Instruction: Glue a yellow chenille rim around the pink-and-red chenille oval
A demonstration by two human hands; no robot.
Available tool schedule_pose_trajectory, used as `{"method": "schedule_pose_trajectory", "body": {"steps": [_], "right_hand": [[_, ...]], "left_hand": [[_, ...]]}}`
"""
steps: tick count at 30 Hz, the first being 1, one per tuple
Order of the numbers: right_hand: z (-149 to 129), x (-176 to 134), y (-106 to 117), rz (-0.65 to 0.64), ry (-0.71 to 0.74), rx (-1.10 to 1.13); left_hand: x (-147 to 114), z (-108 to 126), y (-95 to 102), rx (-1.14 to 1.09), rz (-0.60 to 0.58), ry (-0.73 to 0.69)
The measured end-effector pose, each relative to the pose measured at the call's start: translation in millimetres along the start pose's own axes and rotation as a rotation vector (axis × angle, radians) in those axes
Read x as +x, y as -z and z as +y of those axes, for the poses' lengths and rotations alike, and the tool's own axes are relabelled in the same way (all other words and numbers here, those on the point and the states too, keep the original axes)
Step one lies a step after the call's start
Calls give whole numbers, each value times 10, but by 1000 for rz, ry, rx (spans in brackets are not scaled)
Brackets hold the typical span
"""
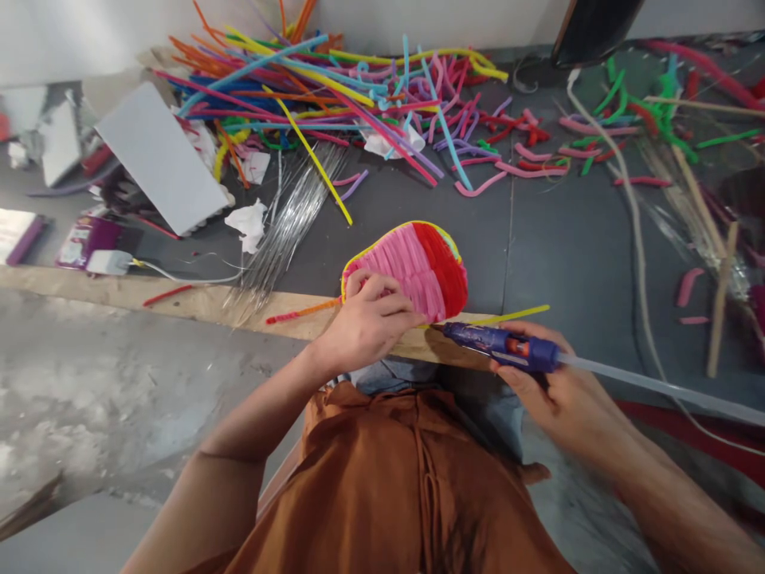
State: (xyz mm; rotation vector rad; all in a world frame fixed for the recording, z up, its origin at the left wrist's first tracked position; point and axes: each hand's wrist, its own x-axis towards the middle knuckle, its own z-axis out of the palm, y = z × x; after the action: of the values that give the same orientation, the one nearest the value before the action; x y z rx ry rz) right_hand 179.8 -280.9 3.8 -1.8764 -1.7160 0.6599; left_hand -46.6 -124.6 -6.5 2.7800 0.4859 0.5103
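Observation:
A rounded piece made of pipe cleaners (418,271) lies at the table's front edge, pink for the most part, with a red band on the right and a yellow rim. My left hand (374,315) grips its lower left side, fingers bent over it and closed. In my right hand (555,375) is a blue glue gun (502,344) with a long clear glue stick out of its back. Its nozzle points left at the piece's lower edge, near my left fingertips. A yellow pipe cleaner (514,314) runs right from that edge; an orange-pink stem (304,310) sticks out left.
Many coloured pipe cleaners (335,80) are heaped along the back of the table. Thin clear sticks (299,215) lie left of the piece. A white box (161,155) and a plug with cable (111,262) are further left. Another white cable (637,215) crosses the right side.

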Motion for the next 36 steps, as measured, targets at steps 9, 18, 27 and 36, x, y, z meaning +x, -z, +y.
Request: {"method": "schedule_pose_trajectory", "body": {"steps": [9, 18, 27, 36], "right_hand": [[12, -50, 37, 12, -73, 43], [76, -89, 18, 36, -67, 35], [-14, 25, 16, 10, 25, 6], [78, -75, 3, 10, 6, 8]], "left_hand": [[-19, -27, -15, 7, -11, -3], [-6, -12, 2, 13, -17, 0], [-10, -29, -16, 4, -18, -1], [-4, -25, -10, -1, -9, -13]]}}
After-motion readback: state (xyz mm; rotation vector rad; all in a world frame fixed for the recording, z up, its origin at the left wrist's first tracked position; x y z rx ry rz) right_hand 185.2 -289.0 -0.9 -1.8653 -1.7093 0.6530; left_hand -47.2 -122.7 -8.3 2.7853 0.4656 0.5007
